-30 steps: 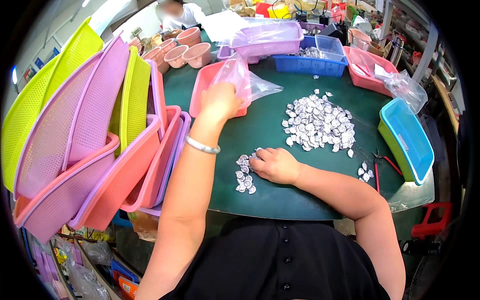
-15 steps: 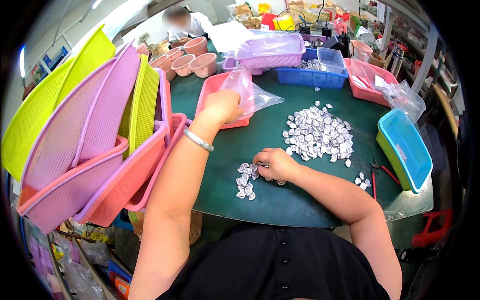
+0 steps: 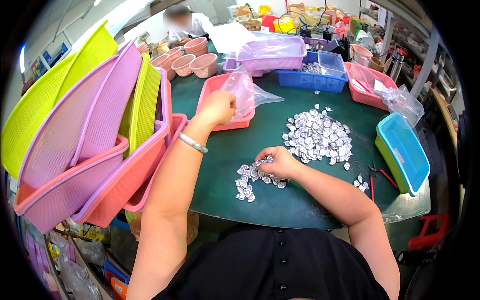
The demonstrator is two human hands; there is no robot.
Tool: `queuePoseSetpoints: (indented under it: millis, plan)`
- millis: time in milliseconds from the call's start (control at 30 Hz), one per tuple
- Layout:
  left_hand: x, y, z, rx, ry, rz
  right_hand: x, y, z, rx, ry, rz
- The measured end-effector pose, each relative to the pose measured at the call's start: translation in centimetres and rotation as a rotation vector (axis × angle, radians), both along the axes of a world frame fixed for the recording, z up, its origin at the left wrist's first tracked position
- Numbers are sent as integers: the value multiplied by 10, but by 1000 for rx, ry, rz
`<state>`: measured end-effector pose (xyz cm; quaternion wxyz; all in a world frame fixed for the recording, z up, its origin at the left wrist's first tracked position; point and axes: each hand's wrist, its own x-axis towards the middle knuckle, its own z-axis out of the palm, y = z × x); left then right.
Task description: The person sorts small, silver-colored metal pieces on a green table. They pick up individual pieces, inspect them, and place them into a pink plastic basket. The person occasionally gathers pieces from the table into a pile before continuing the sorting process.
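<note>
My left hand, with a pale bangle on its wrist, is over the pink plastic basket beside a clear plastic bag lying across it. Its fingers are curled; what they hold, if anything, is hidden. Low over the green table, my right hand pinches a small silver metal piece. Under and beside those fingers lies a small group of silver pieces. A larger heap of the same pieces spreads farther off to the right.
Nested lime, purple and pink baskets lean at the left. Red-handled pliers, several loose pieces and a blue-and-green basket are at the right. Pink pots and a blue crate stand farther back. Another person sits beyond.
My left hand has drawn back slightly toward the left over the basket, uncovering more of the bag. My right hand has lifted a little off the small group, showing more pieces under it.
</note>
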<state>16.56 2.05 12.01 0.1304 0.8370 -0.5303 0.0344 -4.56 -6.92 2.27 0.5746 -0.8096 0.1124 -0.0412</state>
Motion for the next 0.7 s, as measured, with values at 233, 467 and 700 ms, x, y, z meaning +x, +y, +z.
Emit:
queuePoseSetpoints:
  millis: [233, 467, 700]
  plan:
    - [-8, -3, 16, -56, 263, 162, 7, -2, -9, 270, -13, -46]
    - [2, 4, 16, -100, 226, 80, 6, -3, 4, 397, -30, -45]
    - [-12, 4, 10, 98, -85, 29, 4, -10, 29, 474, -54, -57]
